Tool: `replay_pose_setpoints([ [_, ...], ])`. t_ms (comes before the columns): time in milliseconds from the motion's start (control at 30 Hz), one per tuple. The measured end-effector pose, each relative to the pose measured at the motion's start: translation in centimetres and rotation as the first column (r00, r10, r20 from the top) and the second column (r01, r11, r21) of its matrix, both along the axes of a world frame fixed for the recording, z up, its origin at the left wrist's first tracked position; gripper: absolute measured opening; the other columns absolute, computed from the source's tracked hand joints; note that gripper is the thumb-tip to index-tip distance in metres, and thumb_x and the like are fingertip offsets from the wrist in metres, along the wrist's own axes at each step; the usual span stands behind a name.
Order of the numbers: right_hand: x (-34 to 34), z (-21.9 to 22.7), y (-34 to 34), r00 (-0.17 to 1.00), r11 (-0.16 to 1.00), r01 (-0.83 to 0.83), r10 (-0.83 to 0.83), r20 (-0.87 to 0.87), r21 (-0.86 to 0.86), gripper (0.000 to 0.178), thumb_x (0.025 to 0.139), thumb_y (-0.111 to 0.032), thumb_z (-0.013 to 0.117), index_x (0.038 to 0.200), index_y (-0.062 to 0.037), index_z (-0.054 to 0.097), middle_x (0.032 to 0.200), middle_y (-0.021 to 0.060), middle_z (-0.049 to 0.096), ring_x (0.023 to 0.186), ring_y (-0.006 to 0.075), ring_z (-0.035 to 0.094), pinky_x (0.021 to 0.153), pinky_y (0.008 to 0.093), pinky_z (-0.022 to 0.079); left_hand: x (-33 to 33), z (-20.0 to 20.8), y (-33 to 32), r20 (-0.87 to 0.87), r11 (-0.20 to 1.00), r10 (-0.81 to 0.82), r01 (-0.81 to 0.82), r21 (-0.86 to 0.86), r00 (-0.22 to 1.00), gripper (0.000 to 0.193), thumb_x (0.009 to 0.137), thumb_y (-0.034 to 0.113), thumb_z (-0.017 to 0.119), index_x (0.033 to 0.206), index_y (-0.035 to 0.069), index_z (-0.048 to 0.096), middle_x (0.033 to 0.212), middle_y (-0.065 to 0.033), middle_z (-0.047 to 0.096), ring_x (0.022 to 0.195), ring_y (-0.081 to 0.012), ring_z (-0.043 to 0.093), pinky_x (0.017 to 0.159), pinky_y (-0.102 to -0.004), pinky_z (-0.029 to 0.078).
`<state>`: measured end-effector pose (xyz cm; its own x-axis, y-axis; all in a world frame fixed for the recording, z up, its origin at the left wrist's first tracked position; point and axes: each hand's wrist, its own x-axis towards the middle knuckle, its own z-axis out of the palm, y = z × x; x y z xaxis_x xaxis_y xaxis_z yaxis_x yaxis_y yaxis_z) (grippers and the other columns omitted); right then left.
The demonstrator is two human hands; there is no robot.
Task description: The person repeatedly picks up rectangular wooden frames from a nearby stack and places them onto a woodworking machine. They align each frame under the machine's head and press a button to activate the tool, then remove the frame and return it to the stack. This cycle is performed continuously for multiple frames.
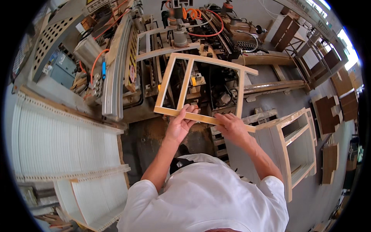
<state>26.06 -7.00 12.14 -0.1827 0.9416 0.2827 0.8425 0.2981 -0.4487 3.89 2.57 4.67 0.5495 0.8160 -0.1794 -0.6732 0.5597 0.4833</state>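
Between my two hands I hold a light wooden frame [241, 92] with a crossbar inside and rail ends that stick out on the right. My left hand [182, 123] grips its near rail close to the crossbar, palm turned up. Farther right on the same rail, my right hand [231, 125] is closed over the wood from above. The frame is tilted, and its far side reaches toward a machine with a metal clamp head [179, 38]. Part of another frame [168, 51], pale in colour, lies beneath that head.
A stack of wooden frames [286, 145] stands on my right, near a wooden pallet [262, 116]. To my left are rows of white slatted panels [65, 137]. A metal rail [113, 81] edges the machine, and a red air hose [216, 33] loops over it. Dark brown boards [328, 112] lie far right.
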Motion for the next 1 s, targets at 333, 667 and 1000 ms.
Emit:
replay_pose_setpoints([
  [333,-5.0,-3.6,11.9,0.994,0.992,-0.106,0.105,0.025,0.070,0.037,0.076,-0.014,0.071,0.111,-0.0055,0.063,0.088,0.0088,0.065,0.084,0.0282,0.061,0.076,0.0390,0.051,-6.2,-2.8,9.5,0.001,0.998,0.045,-0.045,-0.034,0.999,0.037,0.099,0.026,0.053,0.131,0.009,0.052,0.129,-0.0046,0.059,0.126,-0.0267,0.052,0.104,-0.0520,0.044],
  [667,-6.9,-5.7,18.9,0.984,0.984,-0.176,0.177,-0.024,0.024,0.034,0.080,-0.016,0.069,0.111,-0.0051,0.063,0.095,0.0116,0.065,0.092,0.0307,0.061,0.083,0.0418,0.048,-8.5,-4.7,13.8,-0.015,0.989,0.146,-0.147,-0.025,0.989,0.039,0.098,0.023,0.053,0.134,0.007,0.048,0.126,-0.0036,0.060,0.127,-0.0262,0.050,0.108,-0.0538,0.039],
  [1000,-6.6,-4.5,19.5,0.980,0.980,-0.199,0.199,0.003,0.023,0.035,0.080,-0.013,0.068,0.113,-0.0037,0.064,0.090,0.0119,0.062,0.087,0.0323,0.059,0.078,0.0428,0.047,-8.4,-4.0,14.7,-0.001,0.989,0.137,-0.137,-0.048,0.991,0.040,0.099,0.020,0.050,0.136,0.006,0.044,0.129,-0.0048,0.058,0.129,-0.0276,0.049,0.111,-0.0538,0.036],
])
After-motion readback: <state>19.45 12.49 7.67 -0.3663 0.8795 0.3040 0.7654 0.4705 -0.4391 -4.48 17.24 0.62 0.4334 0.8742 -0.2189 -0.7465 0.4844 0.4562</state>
